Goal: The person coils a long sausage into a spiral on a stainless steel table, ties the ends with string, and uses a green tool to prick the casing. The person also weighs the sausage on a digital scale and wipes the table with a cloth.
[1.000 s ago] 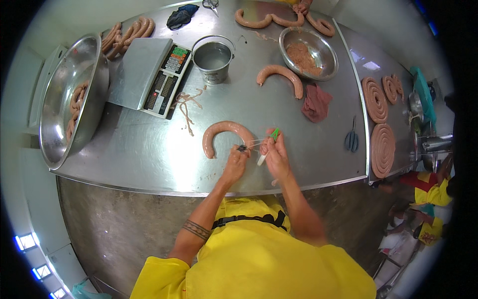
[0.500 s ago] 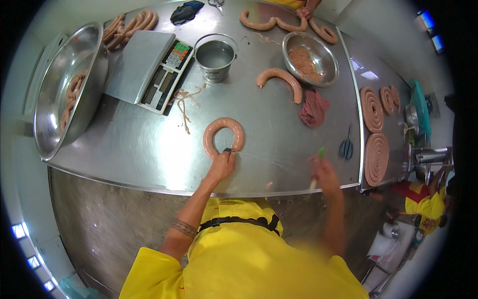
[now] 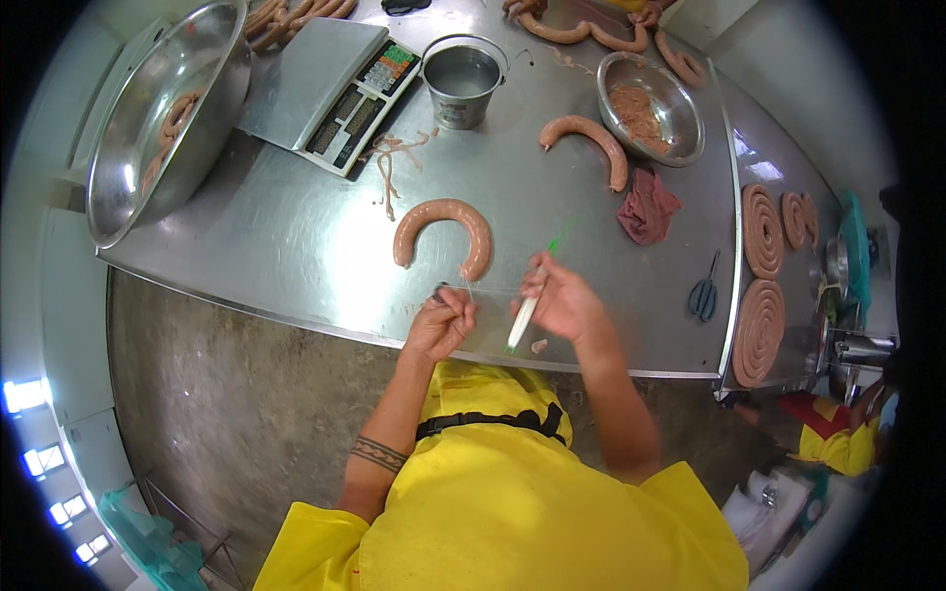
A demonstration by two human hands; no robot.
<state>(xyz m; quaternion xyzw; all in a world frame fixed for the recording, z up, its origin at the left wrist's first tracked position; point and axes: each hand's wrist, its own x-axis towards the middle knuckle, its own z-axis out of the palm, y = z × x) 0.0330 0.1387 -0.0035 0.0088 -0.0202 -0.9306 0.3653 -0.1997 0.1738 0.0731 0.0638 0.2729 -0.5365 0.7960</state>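
Note:
A horseshoe-shaped sausage lies on the steel table, its two ends apart and facing me. Close below its right end, my left hand is closed on a thin white string, with a small dark piece at its fingers that I cannot make out. The string runs between the sausage's right end and both hands. My right hand grips a green-tipped netting shuttle wound with white string, tilted over the table's near edge. A small pale scrap lies under it.
Around lie a digital scale, a small metal pail, casing scraps, a curved sausage, a meat bowl, a red cloth, scissors and sausage coils. A large basin stands left. Another person's hands hold sausage opposite.
The sausage's ends have come apart, opening its ring. My left hand has drawn back from it toward me, and my right hand has brought the shuttle leftward, nearer the left hand.

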